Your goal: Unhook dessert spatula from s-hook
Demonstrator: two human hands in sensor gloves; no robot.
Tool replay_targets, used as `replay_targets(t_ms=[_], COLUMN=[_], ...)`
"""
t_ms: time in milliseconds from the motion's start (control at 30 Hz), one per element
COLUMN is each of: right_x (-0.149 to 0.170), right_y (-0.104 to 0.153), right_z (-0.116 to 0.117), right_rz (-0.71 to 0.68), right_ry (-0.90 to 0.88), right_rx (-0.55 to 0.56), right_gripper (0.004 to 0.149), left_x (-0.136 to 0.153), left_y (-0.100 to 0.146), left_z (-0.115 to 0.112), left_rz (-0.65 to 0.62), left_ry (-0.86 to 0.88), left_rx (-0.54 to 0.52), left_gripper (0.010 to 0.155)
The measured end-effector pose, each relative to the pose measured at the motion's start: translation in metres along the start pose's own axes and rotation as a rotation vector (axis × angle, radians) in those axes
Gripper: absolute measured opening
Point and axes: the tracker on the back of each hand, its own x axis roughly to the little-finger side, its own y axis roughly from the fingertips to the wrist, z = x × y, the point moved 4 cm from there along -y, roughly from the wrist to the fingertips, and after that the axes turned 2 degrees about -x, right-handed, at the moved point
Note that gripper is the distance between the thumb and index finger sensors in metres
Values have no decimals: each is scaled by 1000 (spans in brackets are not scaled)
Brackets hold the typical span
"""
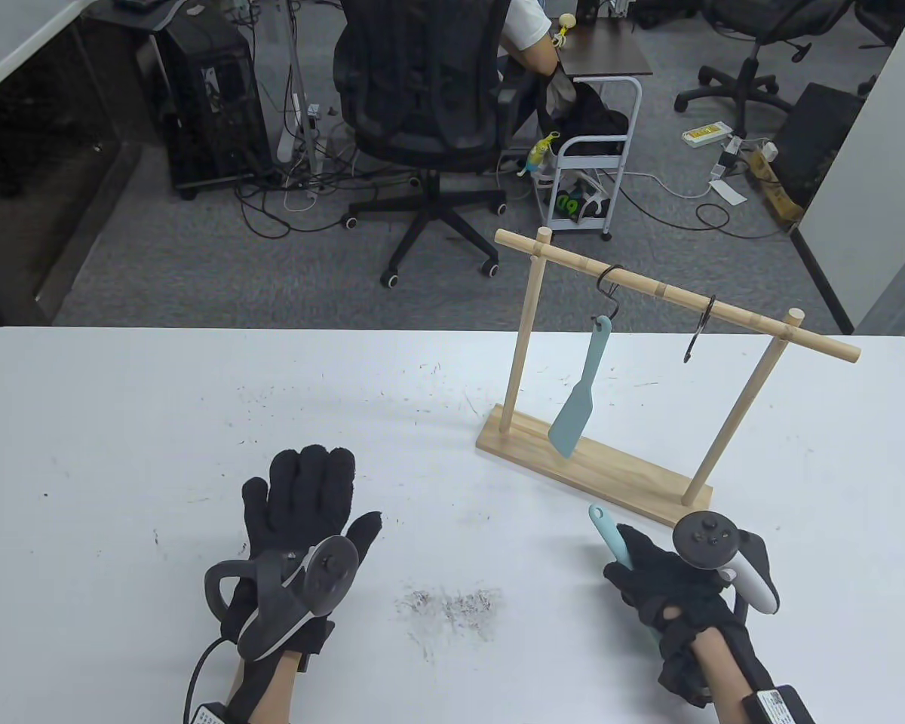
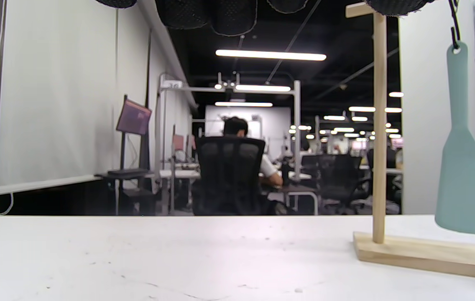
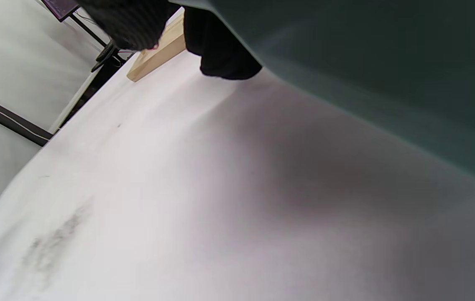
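A teal dessert spatula (image 1: 579, 407) hangs from the left black S-hook (image 1: 609, 283) on a wooden rack (image 1: 633, 483); it also shows at the right of the left wrist view (image 2: 461, 184). The right S-hook (image 1: 700, 332) is empty. My right hand (image 1: 637, 562) rests on the table in front of the rack and grips a second light teal utensil, whose handle (image 1: 605, 534) sticks out toward the rack. Its blade (image 3: 367, 62) fills the top right of the right wrist view. My left hand (image 1: 309, 505) lies flat on the table, fingers spread, holding nothing.
The white table (image 1: 158, 422) has dark smudges (image 1: 452, 607) between my hands. The rack's base (image 2: 425, 253) stands at the right. Beyond the table's far edge are an office chair (image 1: 422, 98) with a seated person and a small cart (image 1: 592, 158).
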Motion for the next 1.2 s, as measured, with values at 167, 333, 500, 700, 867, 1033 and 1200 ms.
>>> replay_targets(t_ms=[167, 333, 500, 700, 867, 1033, 1200], right_x=[-4, -5, -2, 0, -6, -7, -10], right_y=[0, 1, 3, -2, -5, -7, -8], right_z=[4, 5, 0, 4, 11, 16, 18], right_rz=[61, 129, 257, 264, 303, 312, 325], right_ry=[223, 385, 568, 636, 734, 783, 833], right_rx=[35, 79, 178, 145, 144, 168, 188], right_gripper=[71, 68, 68, 67, 65, 64, 63], left_x=[0, -1, -1, -1, -1, -2, -2], left_y=[0, -1, -1, -1, -1, -2, -2], left_z=[0, 0, 0, -1, -1, -1, -1], left_rz=[1, 0, 0, 3, 3, 2, 2], left_ry=[1, 0, 0, -1, -6, -12, -14], left_rx=[2, 5, 6, 12, 17, 20, 21], left_gripper=[81, 81, 81, 81, 81, 81, 81])
